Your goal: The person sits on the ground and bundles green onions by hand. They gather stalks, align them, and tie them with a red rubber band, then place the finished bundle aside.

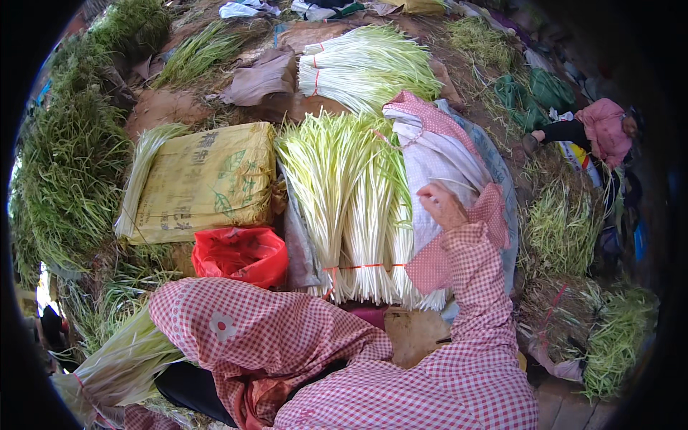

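Note:
My right hand (443, 206), its fingers loosely curled, is over a white and pink dotted cloth (424, 156). A thin pale stalk (454, 181) shows just beyond its fingers; whether they hold it is unclear. Left of the hand, bundles of pale green-and-white leafy stalks (368, 226) lie side by side, tied near their white ends with red bands; the cloth partly covers the rightmost. My left hand is out of view. A checked cloth with a flower patch (221, 325) covers my lap at left, and a loose bundle of stalks (126, 365) lies beside it.
Left of the bundles are a yellow woven sack (204, 183) with stalks on its edge and an open red plastic bag (240, 257). More tied bundles (365, 70) lie beyond. Green leaf heaps (70, 177) stand left. A person in pink (604, 131) sits at right near green bags (551, 90).

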`<state>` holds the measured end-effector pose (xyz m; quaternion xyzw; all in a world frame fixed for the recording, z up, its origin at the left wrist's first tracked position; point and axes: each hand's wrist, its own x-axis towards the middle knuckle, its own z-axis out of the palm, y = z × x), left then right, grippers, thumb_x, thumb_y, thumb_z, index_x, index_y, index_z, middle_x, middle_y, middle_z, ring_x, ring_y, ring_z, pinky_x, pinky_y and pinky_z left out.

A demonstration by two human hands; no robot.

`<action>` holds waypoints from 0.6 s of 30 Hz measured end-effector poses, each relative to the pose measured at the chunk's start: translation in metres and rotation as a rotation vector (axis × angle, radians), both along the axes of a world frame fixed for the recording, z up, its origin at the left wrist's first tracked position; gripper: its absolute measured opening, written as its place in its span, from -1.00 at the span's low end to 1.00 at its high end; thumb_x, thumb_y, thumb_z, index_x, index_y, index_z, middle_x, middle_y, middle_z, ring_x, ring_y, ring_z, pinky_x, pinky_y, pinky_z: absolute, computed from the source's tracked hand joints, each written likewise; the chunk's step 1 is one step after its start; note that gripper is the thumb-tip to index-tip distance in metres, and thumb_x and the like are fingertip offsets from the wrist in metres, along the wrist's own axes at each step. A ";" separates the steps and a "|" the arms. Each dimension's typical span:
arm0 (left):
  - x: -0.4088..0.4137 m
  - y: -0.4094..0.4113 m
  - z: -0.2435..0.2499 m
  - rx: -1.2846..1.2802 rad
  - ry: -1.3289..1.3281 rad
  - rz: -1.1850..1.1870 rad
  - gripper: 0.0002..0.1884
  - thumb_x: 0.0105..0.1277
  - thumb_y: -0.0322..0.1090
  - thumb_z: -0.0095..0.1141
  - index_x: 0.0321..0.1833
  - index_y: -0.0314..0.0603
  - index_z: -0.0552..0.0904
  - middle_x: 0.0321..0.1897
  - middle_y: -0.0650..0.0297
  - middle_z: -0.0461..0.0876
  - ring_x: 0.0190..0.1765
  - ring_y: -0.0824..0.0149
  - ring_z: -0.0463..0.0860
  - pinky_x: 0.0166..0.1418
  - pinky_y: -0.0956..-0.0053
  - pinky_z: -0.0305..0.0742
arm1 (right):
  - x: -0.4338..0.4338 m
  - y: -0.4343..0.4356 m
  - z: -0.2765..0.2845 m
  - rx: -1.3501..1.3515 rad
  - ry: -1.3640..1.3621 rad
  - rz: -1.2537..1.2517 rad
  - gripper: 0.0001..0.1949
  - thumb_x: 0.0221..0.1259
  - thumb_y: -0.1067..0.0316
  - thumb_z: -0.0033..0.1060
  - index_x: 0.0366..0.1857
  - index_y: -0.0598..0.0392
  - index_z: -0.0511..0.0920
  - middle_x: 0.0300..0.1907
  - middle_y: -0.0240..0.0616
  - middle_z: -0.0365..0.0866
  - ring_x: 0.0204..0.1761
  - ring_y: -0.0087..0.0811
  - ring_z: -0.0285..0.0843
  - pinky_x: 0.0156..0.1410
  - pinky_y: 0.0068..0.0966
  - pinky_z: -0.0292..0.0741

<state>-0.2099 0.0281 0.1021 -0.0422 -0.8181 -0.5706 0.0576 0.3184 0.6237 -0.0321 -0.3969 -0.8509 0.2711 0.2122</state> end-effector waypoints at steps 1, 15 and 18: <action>0.002 0.007 0.005 0.000 0.016 0.006 -0.22 0.15 -0.09 0.19 0.40 -0.15 0.15 0.34 0.12 0.22 0.36 0.18 0.23 0.42 0.15 0.07 | -0.027 -0.007 -0.006 -0.321 -0.377 0.143 -0.77 0.18 0.23 0.09 -0.23 0.16 0.58 -0.23 -0.15 0.58 -0.13 -0.26 0.54 0.05 -0.33 0.43; -0.014 -0.006 0.029 -0.109 0.032 0.080 -0.20 0.14 -0.09 0.19 0.41 -0.16 0.13 0.35 0.11 0.20 0.38 0.16 0.20 0.43 0.14 0.05 | -0.053 0.120 -0.105 -0.856 0.100 -0.709 -0.50 0.28 0.36 -0.10 0.33 0.08 0.21 0.16 0.06 0.45 -0.11 -0.16 0.63 -0.44 -0.41 0.50; -0.024 -0.004 0.030 -0.119 0.032 0.081 -0.20 0.14 -0.09 0.19 0.41 -0.16 0.13 0.36 0.10 0.19 0.38 0.16 0.20 0.43 0.14 0.04 | -0.011 0.177 -0.139 -1.091 0.587 -0.849 -0.40 0.35 0.16 -0.11 0.39 0.16 0.02 0.28 0.14 0.26 0.07 -0.05 0.51 -0.24 -0.36 0.54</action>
